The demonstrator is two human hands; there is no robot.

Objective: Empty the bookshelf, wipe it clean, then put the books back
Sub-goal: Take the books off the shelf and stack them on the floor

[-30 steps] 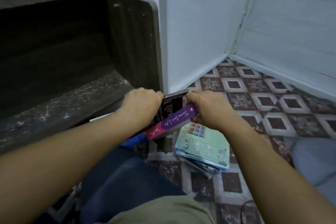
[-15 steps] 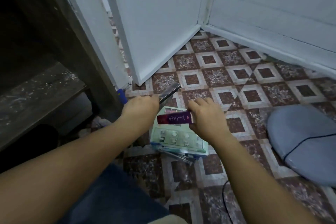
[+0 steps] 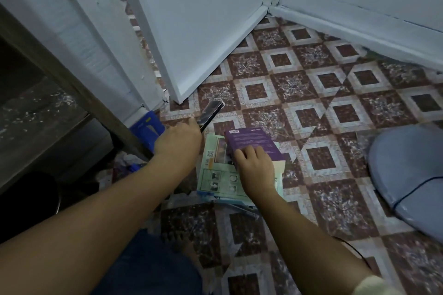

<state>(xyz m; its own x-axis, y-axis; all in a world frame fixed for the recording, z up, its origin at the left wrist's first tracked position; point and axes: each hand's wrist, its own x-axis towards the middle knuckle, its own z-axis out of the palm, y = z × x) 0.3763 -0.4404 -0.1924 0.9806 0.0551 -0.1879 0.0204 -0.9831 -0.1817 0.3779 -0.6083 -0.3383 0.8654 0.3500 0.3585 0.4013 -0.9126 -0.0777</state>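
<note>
Everything here is gathering around the green stack (image 3: 215, 176) of books lying on the patterned floor (image 3: 335, 115). Left of the stack, the dark bookshelf (image 3: 36, 112) is showing a dusty bare board, and a blue object (image 3: 146, 127) is sitting between the stack and the shelf's foot. Beyond the stack a white door panel (image 3: 203, 31) is standing. Well to the right of the stack a grey cushion (image 3: 407, 170) is lying with a dark cable across it.

The purple book (image 3: 251, 140) is lying tilted over the top of the stack. The right hand (image 3: 255, 166) is holding its near end, fingers curving over the cover. The left hand (image 3: 178, 141), at the stack's far-left corner, is clamping a dark book (image 3: 211, 112), whose far end is sticking out past the knuckles. The hands are working apart, one book each.
</note>
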